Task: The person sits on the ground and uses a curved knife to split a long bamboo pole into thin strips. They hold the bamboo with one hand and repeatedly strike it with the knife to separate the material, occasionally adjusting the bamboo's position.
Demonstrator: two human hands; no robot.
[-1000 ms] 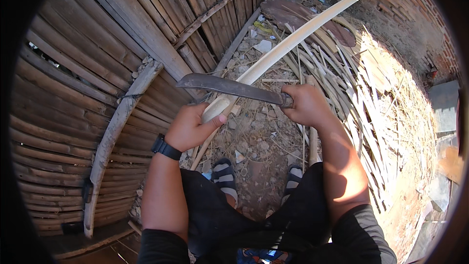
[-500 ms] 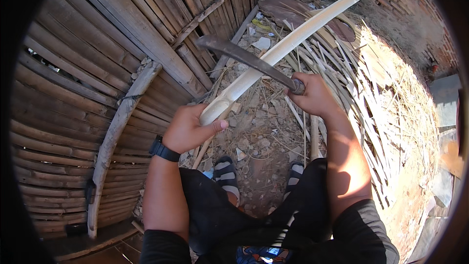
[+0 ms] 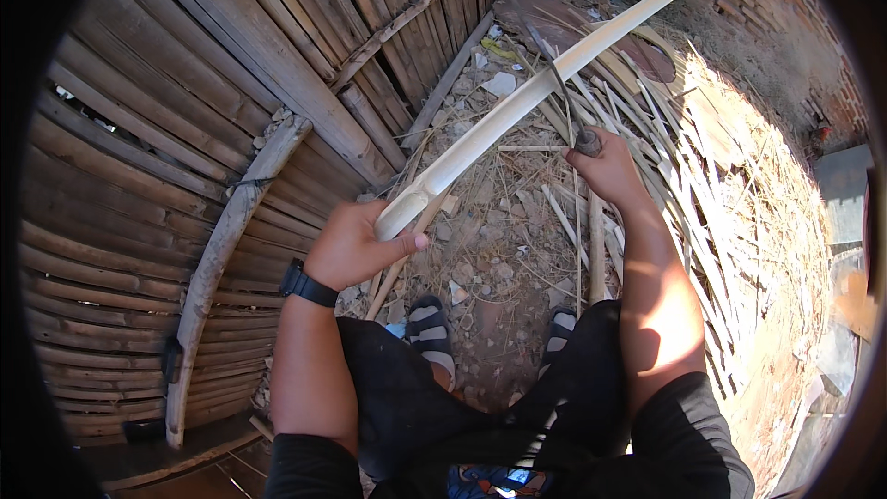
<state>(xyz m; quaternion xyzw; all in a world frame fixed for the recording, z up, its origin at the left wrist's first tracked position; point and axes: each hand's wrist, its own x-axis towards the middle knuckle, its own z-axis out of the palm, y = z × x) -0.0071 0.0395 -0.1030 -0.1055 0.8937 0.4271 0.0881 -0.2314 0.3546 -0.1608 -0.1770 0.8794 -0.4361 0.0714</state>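
Note:
My left hand (image 3: pixel 358 248) is closed round the near end of a split bamboo piece (image 3: pixel 504 115), its pale hollow inside facing up. The piece slants away to the far right. My right hand (image 3: pixel 605 166) grips the handle of a long curved blade, a machete (image 3: pixel 552 65) by its look. The blade now shows almost edge-on and crosses the bamboo about two thirds of the way along; whether it cuts into the bamboo I cannot tell. A black watch band (image 3: pixel 309 285) is on my left wrist.
A bamboo slat wall (image 3: pixel 120 157) with a pole brace (image 3: pixel 226 249) rises close on the left. Many thin bamboo strips (image 3: pixel 665 166) lie heaped to the right. Rubble and shavings cover the ground (image 3: pixel 490 314) before my sandalled feet. A brick wall (image 3: pixel 776 28) stands at the far right.
The machete has swung away from me and turned edge-on, crossing the bamboo farther along. My right hand has moved slightly right. The bamboo's far end has dipped a little toward the left.

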